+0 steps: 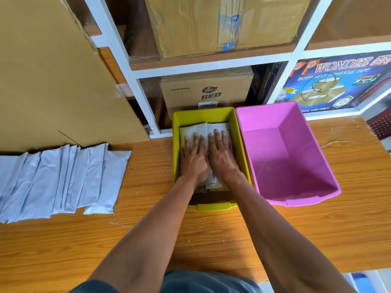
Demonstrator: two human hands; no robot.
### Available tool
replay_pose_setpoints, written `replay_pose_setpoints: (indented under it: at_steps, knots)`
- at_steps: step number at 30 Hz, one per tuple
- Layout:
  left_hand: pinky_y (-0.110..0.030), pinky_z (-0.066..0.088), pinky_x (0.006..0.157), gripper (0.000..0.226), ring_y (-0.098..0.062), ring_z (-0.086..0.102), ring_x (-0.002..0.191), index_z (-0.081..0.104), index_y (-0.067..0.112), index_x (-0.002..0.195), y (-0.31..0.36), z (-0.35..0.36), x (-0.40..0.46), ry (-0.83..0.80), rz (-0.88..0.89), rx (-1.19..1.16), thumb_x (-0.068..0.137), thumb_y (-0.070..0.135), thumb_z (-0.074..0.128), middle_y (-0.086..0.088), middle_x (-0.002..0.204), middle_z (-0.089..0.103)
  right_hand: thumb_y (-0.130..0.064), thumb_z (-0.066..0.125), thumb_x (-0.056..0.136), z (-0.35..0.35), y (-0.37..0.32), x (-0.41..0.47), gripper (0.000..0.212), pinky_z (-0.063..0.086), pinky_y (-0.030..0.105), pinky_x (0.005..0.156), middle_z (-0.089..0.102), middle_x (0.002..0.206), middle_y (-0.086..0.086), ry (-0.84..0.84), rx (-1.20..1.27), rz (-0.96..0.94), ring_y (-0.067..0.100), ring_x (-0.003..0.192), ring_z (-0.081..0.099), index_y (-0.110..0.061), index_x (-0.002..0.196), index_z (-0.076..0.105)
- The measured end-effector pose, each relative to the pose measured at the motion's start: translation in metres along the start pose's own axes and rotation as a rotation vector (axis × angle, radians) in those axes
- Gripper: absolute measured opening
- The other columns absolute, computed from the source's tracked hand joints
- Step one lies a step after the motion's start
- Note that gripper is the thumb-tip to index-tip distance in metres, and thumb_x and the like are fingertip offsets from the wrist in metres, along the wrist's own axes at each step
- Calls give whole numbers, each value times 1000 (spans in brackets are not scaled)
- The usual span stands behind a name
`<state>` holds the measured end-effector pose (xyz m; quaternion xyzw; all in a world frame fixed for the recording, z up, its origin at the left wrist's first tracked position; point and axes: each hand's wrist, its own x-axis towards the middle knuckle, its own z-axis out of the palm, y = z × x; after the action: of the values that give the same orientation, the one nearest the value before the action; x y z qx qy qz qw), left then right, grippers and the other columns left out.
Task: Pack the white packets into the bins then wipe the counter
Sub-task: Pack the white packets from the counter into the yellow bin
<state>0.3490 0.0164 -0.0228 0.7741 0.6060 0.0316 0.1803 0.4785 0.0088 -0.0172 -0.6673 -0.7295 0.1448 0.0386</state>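
A yellow bin (176,144) stands on the wooden counter (211,240) at the middle, with white packets (197,129) lying inside it. My left hand (193,157) and my right hand (221,154) lie side by side in the bin, fingers straight, pressing flat on the packets. To its right stands a pink bin (296,193) with nothing visible inside. Several more white packets (57,180) lie overlapped in a row on the counter at the far left.
A large cardboard sheet (53,77) leans behind the left packets. White shelving (211,64) with cardboard boxes and a tape carton (330,81) rises right behind the bins. The counter's right end is near the pink bin.
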Motion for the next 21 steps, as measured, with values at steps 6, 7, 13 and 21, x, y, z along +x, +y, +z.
replay_pose_setpoints:
  at_steps: [6,7,13,21]
  knots:
    - [-54,-6,131,68,-29,-28,159,-9,23,169,-1,0,8,34,-6,-8,112,50,18,-2,175,-21,-15,64,103,0,1,1,97,-15,47,126,-20,172,21,47,26,11,37,154,-30,-5,166,-9]
    - [-53,-7,131,68,-28,-25,160,-7,23,169,0,-1,10,67,-4,-14,111,50,16,-3,176,-19,-14,58,106,-2,1,0,89,-13,47,128,-17,173,21,81,46,8,35,153,-29,-6,166,-7]
    - [-52,-7,131,70,-28,-24,160,-11,25,169,6,-6,25,96,33,6,113,44,27,0,174,-22,-20,34,115,-17,-2,7,69,-36,32,111,-32,161,6,127,69,-2,25,142,-40,-14,159,-19]
    - [-55,-11,130,71,-33,-30,157,-11,21,168,-6,5,21,70,63,112,110,43,25,-4,174,-24,-22,47,111,9,7,13,75,-33,38,119,-17,167,13,220,68,-66,17,139,-57,-7,157,-10]
